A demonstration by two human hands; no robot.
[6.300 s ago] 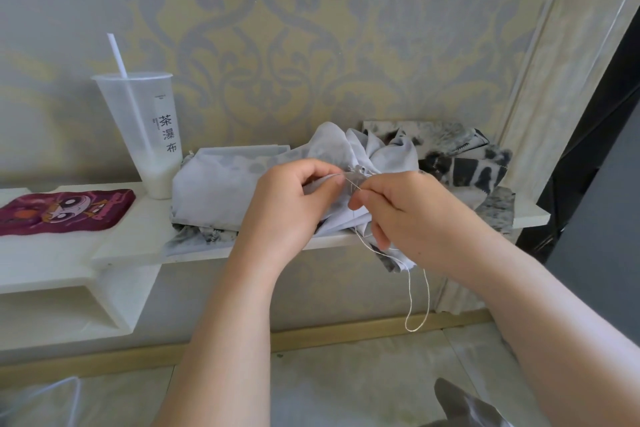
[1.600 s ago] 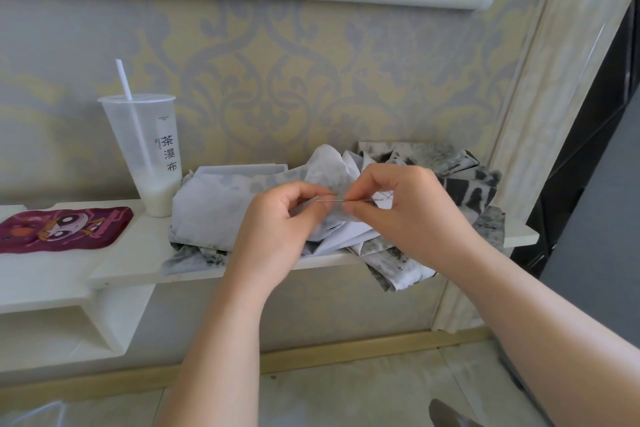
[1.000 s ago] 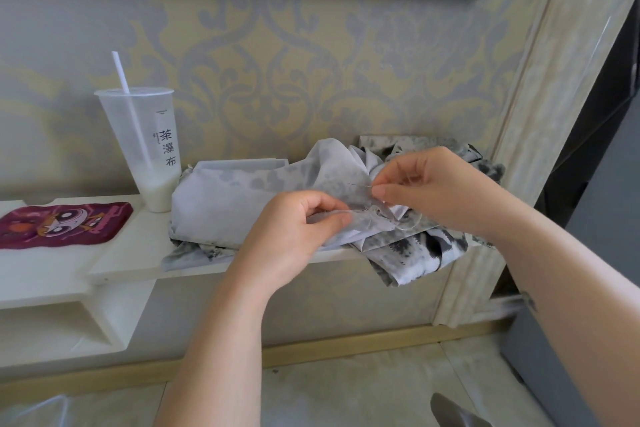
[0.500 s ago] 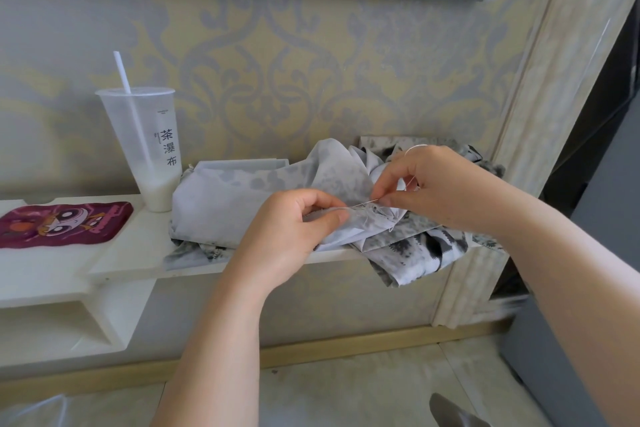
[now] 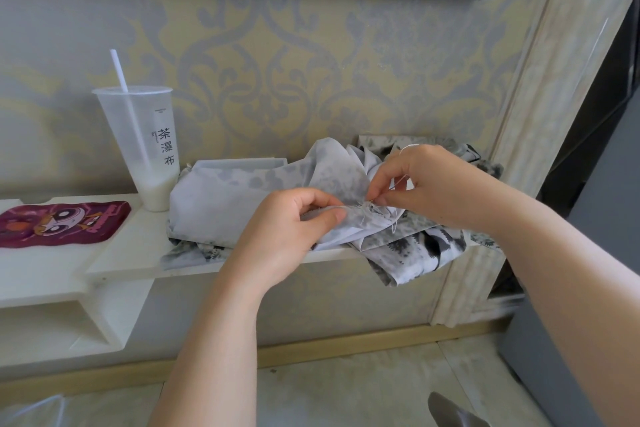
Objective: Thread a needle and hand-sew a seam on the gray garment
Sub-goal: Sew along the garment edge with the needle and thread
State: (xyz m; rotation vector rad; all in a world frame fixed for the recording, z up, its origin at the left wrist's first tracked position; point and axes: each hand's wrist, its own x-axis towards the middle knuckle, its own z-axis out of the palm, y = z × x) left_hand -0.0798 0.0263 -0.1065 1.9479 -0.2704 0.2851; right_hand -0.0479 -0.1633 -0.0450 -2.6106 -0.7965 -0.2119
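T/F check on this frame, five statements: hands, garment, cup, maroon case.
1. Left hand pinches a fold of the gray garment. True.
2. Right hand is empty. False: it pinches the needle at the fabric.
3. The plastic cup is full. False: only a little white liquid at the bottom.
4. The cup stands on the white shelf, left of the garment. True.
5. The maroon cartoon case lies on the garment. False: it lies on the shelf, left of the cup.
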